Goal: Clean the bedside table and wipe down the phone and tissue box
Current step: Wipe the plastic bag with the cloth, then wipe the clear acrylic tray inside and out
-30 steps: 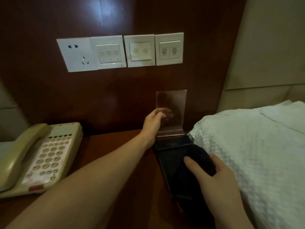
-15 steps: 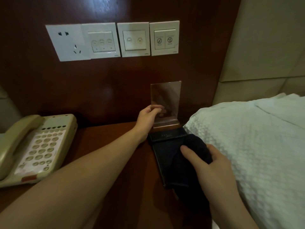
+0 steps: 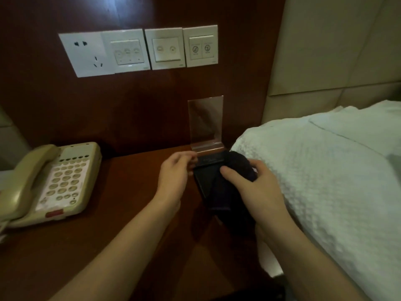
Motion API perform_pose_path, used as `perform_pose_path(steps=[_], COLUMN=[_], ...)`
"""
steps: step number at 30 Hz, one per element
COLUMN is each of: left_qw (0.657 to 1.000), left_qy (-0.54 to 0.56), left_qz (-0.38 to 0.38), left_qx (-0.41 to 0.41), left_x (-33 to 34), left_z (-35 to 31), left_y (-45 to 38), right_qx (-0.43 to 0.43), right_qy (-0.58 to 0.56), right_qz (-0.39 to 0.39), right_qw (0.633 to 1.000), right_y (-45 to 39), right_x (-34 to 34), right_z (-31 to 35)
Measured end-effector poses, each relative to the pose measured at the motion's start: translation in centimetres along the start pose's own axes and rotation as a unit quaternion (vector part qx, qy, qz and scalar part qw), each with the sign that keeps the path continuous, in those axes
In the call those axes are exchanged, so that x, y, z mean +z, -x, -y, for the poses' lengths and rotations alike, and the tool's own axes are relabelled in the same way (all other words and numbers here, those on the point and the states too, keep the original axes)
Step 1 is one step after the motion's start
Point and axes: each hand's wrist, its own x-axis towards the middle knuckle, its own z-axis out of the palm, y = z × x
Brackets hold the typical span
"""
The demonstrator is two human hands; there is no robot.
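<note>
Dark wood bedside table (image 3: pixel 121 213) held beige phone (image 3: pixel 52 183) at left, black tissue box (image 3: pixel 206 179) by the white bedding (image 3: pixel 314 181); right hand (image 3: pixel 256 187) gripped dark cloth (image 3: pixel 236 168) on it, left hand (image 3: pixel 173 177) loosely curled, empty, touching box's edge.

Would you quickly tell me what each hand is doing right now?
Left hand: holds nothing; loosely curled fingers beside the black box, contact unclear.
Right hand: grips the dark cloth, pressing it on the box.

phone (image 3: pixel 50 183) left edge cut off
</note>
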Motion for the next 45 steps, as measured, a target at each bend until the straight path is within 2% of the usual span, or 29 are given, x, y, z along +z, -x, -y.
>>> perform_pose_path(steps=[5, 6, 8, 11, 15, 17, 20, 24, 28, 31, 36, 42, 45], left_qw=[0.984, 0.980, 0.983, 0.986, 0.979, 0.976, 0.968, 0.957, 0.952, 0.944, 0.919, 0.896, 0.886], left_qy=[0.002, -0.004, -0.021, 0.011, -0.061, -0.044, -0.009, -0.002, -0.039, -0.131, -0.185, -0.270, -0.299], left_qz=[0.176, 0.197, 0.182, 0.162, 0.183, 0.203, 0.248, 0.281, 0.295, 0.295, 0.345, 0.347, 0.353], left_qx=[-0.042, -0.030, 0.009, 0.030, 0.071, 0.067, 0.039, 0.070, 0.074, 0.070, -0.044, -0.061, -0.042], left_x=[-0.2, 0.1, 0.7, 2.0, 6.4, 8.9, 12.3, 16.7, 21.3, 25.4, 31.3, 33.0, 32.6], left_z=[-1.6, -1.6, -1.7, -1.8, -1.4, -2.0, -3.7, -5.0, -5.1, -5.1, -5.9, -5.6, -5.8], left_y=[10.4, 12.2, 15.4, 19.8, 24.0, 25.2, 25.6, 24.5, 22.1, 20.7, 18.1, 14.9, 14.8], right_qx=[0.031, 0.043, 0.042, 0.012, 0.082, 0.032, -0.052, -0.041, 0.001, 0.015, 0.066, 0.086, 0.103], right_qy=[-0.105, -0.146, -0.179, -0.108, -0.070, 0.020, 0.055, -0.022, -0.088, -0.130, -0.220, -0.254, -0.260], right_qz=[0.000, 0.005, 0.032, 0.028, -0.043, -0.103, -0.174, -0.242, -0.242, -0.241, -0.218, -0.216, -0.204], right_qw=[0.994, 0.988, 0.982, 0.994, 0.993, 0.994, 0.982, 0.969, 0.966, 0.962, 0.949, 0.939, 0.938], right_y=[4.7, 6.3, 9.7, 13.7, 15.7, 15.8, 15.4, 14.2, 12.7, 11.7, 10.2, 8.5, 7.6], right_x=[-1.8, -2.4, -4.0, -7.4, -13.3, -16.3, -20.7, -26.1, -28.7, -30.2, -32.0, -32.6, -33.0], right_z=[0.1, 0.2, 0.4, 0.5, 1.0, 1.9, 4.1, 4.6, 3.7, 3.1, 1.6, 0.3, 1.0])
